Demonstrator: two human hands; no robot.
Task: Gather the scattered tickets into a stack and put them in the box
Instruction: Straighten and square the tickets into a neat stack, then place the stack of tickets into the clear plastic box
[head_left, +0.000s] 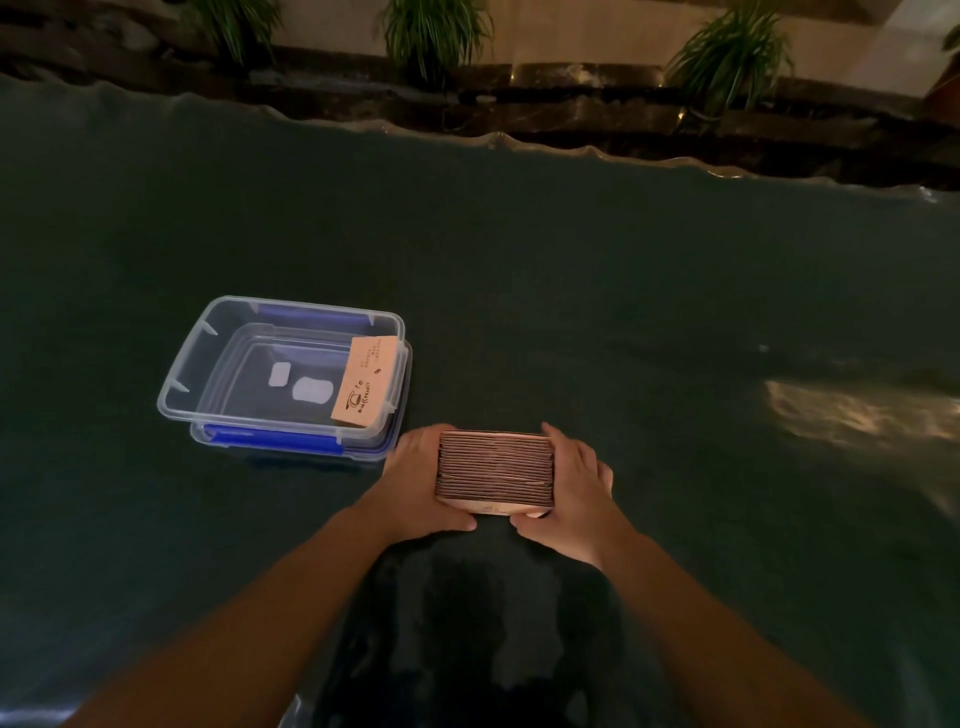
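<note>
A thick stack of tan tickets (495, 470) stands on edge on the dark table, its layered edges facing up. My left hand (418, 480) presses its left side and my right hand (571, 493) presses its right side, so both hands clamp the stack between them. A clear plastic box (208, 358) with blue latches sits to the upper left of the stack, open, resting on its lid. One single tan ticket (363, 382) with a coffee cup print leans against the box's inner right wall.
The dark green table (675, 312) spreads wide around the hands, with a wavy far edge. Potted plants (436, 31) and a dark stone ledge stand behind it. A bright reflection (852, 410) lies on the table at right.
</note>
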